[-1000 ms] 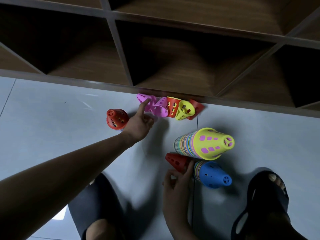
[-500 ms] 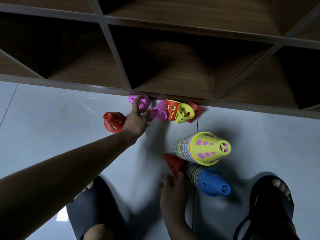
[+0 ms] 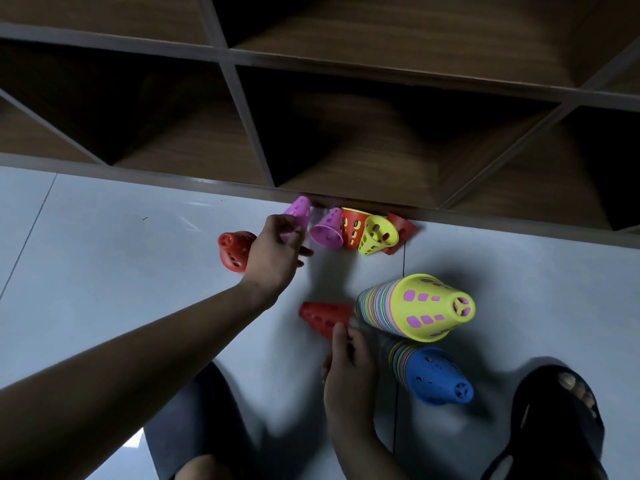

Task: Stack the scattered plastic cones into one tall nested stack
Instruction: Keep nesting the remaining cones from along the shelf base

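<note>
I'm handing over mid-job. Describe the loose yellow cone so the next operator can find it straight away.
Start at the wooden shelf unit and look along its bottom edge, where a row of small cones lies on the floor. The loose yellow cone is on its side near the right end, between an orange cone and a red cone. It is the only yellow one there, apart from the big yellow-topped stack nearer the feet.

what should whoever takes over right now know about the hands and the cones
Left hand: fingers closed on a pink perforated plastic cone by the wooden shelf base.
Right hand: fingertips on a red perforated plastic cone lying on the floor.
Done: two nested stacks lie on their sides, a tall yellow-topped stack and a shorter blue-topped stack.
Left: a second pink cone, an orange-red cone, a yellow cone and a red cone along the shelf, plus a red cone behind the left hand; then merge the stacks.
</note>
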Available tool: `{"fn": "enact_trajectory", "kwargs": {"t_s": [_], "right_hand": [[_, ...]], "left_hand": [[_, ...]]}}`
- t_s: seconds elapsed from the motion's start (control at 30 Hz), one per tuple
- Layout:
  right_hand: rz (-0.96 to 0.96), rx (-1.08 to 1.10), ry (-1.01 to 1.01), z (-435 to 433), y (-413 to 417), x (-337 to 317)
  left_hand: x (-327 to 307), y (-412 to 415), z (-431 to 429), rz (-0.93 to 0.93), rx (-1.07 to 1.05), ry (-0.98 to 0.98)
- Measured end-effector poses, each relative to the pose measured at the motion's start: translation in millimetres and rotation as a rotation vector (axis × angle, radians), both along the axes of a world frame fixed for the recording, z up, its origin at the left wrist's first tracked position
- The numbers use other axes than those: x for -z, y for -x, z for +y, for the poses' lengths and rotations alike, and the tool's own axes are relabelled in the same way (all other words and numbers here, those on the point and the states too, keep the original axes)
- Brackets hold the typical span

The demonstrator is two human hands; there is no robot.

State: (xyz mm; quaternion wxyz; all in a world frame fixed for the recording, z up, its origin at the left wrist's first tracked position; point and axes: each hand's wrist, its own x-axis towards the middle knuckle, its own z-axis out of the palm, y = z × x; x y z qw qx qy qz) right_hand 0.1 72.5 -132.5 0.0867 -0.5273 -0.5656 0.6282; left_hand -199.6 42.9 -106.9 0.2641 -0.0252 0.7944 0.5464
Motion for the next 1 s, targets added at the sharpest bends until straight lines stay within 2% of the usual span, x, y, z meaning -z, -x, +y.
{"fn": "enact_trajectory", "kwargs": {"t_s": [0.07,0.17,0.4,0.5,0.63,0.8,0.93,1.0], "right_hand": [[0.067,0.010,0.025,4.3,14.9,-12.4],[0.161,0.042,0.185,11.1,36.3,-29.7],[0.452,0.092,0.634,18.0,87.2,-62.5],[0.555,0.028,0.752,17.1,107.7,-74.7],[0.629,-0.124,0.782,10.5,133.1,-87.5],[0.492,-0.224,0.701,-1.0,152.3,-79.3],[0.294,-0.263,0.577,-10.8,155.7,-55.3],[0.213,-0.298,0.512,-12.4,155.1,-42.9]], "left_hand": [[-15.6,-4.0,-7.9,0.105,0.039,0.001],[-39.3,-0.1,-22.0,0.203,0.029,-0.057],[-72.4,37.1,-66.6,0.175,-0.262,-0.351],[-61.8,43.2,-90.3,0.094,-0.310,-0.315],[-38.3,33.3,-105.8,0.026,-0.218,-0.192],[-19.0,29.8,-111.7,0.046,-0.159,-0.110],[0.8,31.2,-125.7,0.202,-0.004,0.180],[6.8,29.1,-129.8,0.205,0.011,0.231]]}}
